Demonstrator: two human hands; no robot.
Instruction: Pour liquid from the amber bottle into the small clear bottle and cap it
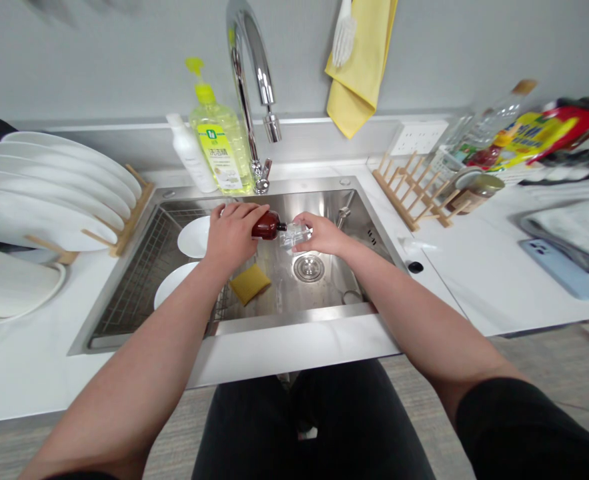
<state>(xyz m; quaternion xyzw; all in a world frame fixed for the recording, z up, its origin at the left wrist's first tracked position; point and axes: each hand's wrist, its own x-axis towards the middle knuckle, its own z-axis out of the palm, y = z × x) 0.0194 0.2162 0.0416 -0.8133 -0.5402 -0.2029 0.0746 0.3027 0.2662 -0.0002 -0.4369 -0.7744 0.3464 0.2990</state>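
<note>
Over the steel sink (294, 320), my left hand (235, 233) is wrapped round a dark brown bottle (268, 225) tipped on its side, its black neck pointing right. My right hand (319, 233) grips a small clear glass cup (294, 235), whose mouth faces the bottle's neck. The neck is at or just inside the cup's rim; whether they touch I cannot tell. Below the hands a yellow sponge (250, 284) lies in the sink, left of the drain (309, 268). Two white plates (193, 237) rest on the wire rack, partly hidden by my left arm.
Behind the sink stand a chrome faucet (269, 87), a dish soap bottle (224, 150) and a white bottle (191, 153). Plates (49, 193) fill a wooden rack on the left. To the right are another wooden rack (414, 193), a jar (477, 193) and a blue phone (564, 269).
</note>
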